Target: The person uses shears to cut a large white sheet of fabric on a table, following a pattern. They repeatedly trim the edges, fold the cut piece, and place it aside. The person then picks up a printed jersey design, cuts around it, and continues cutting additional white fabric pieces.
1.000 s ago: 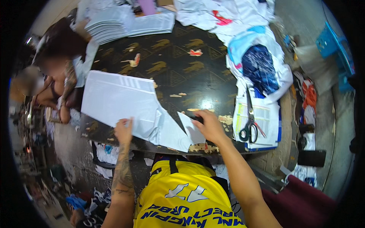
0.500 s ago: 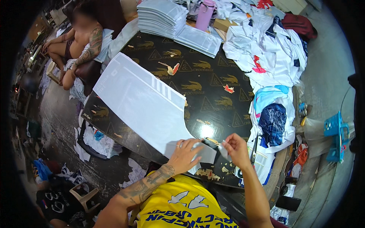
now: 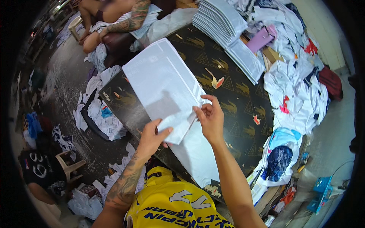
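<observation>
A pair of white trousers (image 3: 154, 78) with stripes along one side lies flat across the dark, printed table (image 3: 237, 135). Part of its length is lifted and turned over near the middle. My left hand (image 3: 152, 138) grips the near corner of that raised part, thumb on top and fingers underneath. At the opposite edge, by the stripes, my right hand (image 3: 210, 116) pinches the cloth between thumb and fingers. The near end of the trousers reaches down toward the table's front edge, between my forearms.
A tall stack of folded white garments (image 3: 218, 22) stands at the far edge, near a pink bottle (image 3: 262, 39). Loose white cloth (image 3: 292, 83) heaps up on the right. A seated person (image 3: 114, 17) is at the far left. A blue stool (image 3: 320, 193) stands on the right-hand floor.
Both hands have moved from the near end of the trousers up to its middle, lifting and turning part of the cloth. The view has shifted, and the scene sits further right.
</observation>
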Demonstrator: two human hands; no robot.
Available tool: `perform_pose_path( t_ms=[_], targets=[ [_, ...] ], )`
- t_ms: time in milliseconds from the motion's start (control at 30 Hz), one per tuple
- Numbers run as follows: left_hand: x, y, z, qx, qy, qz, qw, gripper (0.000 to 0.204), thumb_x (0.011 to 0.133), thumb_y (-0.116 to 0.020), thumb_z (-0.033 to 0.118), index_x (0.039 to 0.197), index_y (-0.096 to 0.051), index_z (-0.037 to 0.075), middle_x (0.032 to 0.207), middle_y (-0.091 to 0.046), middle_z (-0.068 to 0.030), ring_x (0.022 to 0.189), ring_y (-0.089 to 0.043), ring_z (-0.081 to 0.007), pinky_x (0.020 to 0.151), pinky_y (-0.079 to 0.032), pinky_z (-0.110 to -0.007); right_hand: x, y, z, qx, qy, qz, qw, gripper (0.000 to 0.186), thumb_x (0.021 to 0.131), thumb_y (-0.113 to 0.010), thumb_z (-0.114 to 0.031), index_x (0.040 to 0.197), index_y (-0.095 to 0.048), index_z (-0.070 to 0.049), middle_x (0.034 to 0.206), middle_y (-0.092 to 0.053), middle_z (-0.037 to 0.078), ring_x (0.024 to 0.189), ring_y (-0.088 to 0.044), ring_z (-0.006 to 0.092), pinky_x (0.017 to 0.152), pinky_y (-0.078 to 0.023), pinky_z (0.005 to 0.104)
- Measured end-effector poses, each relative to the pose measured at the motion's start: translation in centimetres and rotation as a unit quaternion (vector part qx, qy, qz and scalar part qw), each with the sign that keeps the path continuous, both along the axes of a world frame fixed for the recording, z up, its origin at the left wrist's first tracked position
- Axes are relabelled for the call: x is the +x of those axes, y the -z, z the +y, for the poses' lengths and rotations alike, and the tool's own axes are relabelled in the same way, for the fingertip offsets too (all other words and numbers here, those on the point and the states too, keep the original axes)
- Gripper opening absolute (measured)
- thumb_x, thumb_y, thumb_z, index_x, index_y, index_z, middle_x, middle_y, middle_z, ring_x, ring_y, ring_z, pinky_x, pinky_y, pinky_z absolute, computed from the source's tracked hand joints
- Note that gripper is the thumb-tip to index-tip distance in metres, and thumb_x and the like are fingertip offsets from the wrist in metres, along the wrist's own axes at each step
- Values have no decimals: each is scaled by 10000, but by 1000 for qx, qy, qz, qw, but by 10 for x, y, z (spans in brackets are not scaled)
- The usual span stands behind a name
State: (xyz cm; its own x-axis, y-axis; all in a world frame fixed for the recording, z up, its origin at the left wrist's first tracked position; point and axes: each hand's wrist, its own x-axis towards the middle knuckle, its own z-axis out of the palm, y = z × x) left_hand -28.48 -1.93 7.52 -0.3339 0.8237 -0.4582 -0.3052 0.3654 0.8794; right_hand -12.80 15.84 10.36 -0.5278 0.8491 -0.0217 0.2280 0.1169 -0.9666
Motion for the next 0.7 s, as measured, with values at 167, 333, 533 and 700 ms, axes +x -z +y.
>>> perform_pose_path(
  t_ms=[167,333,533,700],
  targets=[
    [-11,34,29,-61,-79,280,955,441,1004,-783,272,1285,-612,-22,836,-755,-187,728,-772,-271,624,-594,-379,-20,53,28,13,29,-94,995,557,947,-843,-139,1418,-570,-20,1094,-742,106,859,-698,156,718,-580,304],
    [60,59,-33,-77,58,432,897,508,947,-819,321,1350,-625,80,813,-743,-97,759,-728,-360,714,-560,-484,151,80,-21,99,33,-167,980,433,930,-848,-238,1287,-704,-41,1208,-755,148,1015,-739,279,895,-582,409],
    [167,72,-58,211,386,548,712,321,953,-762,290,1185,-663,92,1191,-628,-82,1242,-589,-284,1033,-465,-473,303,86,-143,196,23,-393,898,333,888,-862,-162,1131,-676,-32,1019,-687,151,982,-679,360,863,-544,458],
    [152,13,-66,194,333,234,892,124,1074,-633,164,1058,-617,43,1015,-602,-160,948,-658,-289,872,-534,-441,249,-21,-90,-189,106,-37,976,271,996,-736,9,1255,-669,-34,965,-765,68,808,-664,86,691,-488,235]
  ],
)
